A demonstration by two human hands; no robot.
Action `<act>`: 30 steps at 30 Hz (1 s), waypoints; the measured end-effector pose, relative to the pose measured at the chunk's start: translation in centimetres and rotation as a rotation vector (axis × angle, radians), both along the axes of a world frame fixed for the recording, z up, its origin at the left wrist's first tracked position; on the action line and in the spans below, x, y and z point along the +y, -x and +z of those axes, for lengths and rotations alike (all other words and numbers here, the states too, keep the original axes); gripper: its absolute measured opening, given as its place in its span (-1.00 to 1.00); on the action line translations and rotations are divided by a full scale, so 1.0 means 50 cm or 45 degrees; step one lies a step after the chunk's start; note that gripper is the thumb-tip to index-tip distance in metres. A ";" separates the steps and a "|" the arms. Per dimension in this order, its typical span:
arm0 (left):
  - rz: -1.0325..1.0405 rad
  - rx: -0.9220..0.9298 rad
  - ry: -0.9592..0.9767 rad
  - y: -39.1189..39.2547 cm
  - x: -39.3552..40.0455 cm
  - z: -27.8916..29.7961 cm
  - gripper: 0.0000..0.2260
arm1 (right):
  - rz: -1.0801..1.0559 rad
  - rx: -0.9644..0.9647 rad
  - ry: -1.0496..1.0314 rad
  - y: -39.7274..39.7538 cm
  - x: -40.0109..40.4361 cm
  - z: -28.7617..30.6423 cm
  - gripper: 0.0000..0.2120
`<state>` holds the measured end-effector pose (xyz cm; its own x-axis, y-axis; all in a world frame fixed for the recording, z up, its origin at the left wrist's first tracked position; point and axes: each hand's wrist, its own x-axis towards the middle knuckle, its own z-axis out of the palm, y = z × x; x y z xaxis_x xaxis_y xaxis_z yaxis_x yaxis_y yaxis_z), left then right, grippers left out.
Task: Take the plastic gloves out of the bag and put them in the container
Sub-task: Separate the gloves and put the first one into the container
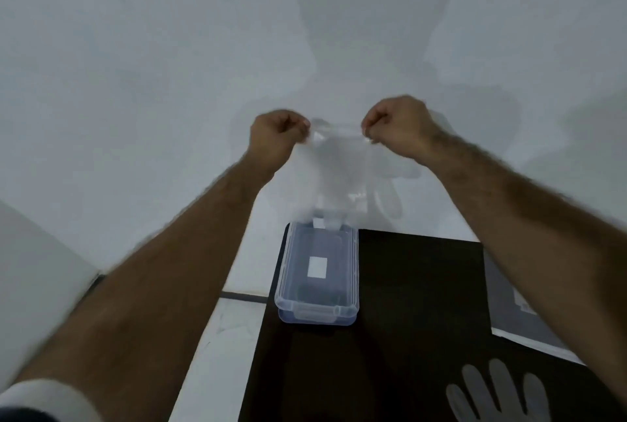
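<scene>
Glove (334, 170) — stretched between both grips

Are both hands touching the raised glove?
Touching. The head view shows the left hand and right hand each pinching a top corner of the clear plastic glove, stretched between them.

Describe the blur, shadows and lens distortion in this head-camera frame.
Head view: motion blur smears both forearms, the left hand and right hand; the clear plastic glove held between them is hazy, with soft edges. A large soft shadow of the person falls on the pale wall behind. Wide-angle stretch flares the arms toward the corners. The container is the sharpest thing in the frame.
</scene>
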<state>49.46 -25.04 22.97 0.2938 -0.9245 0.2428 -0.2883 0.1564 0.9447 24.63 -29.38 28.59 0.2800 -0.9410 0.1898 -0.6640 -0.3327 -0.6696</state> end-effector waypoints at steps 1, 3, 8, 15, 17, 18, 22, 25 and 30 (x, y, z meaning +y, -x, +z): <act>-0.013 -0.002 0.088 -0.013 -0.001 0.013 -0.89 | 0.001 -0.015 0.047 -0.002 0.010 0.016 -0.86; -0.074 0.010 0.232 -0.034 0.015 0.032 -0.93 | 0.025 -0.039 0.131 0.000 0.033 0.034 -0.89; -0.247 -0.076 0.296 -0.065 0.090 -0.005 -0.93 | 0.147 -0.090 0.147 0.013 0.078 -0.024 -0.90; -0.328 -0.321 0.023 -0.086 0.124 -0.208 -0.94 | 0.349 0.103 -0.008 0.014 0.103 -0.239 -0.86; -0.361 -0.391 -0.055 -0.081 0.128 -0.262 -0.93 | 0.390 0.196 -0.015 0.010 0.107 -0.297 -0.87; -0.378 -0.406 -0.093 -0.079 0.130 -0.286 -0.93 | 0.409 0.246 -0.012 0.008 0.108 -0.323 -0.87; -0.402 -0.438 -0.191 -0.075 0.136 -0.369 -0.90 | 0.446 0.392 -0.071 0.004 0.118 -0.399 -0.90; -0.414 -0.469 -0.257 -0.074 0.144 -0.422 -0.89 | 0.505 0.470 -0.072 0.010 0.130 -0.456 -0.91; -0.503 -0.778 -0.245 -0.065 0.173 -0.489 -0.83 | 0.583 0.612 -0.077 0.022 0.160 -0.529 -0.87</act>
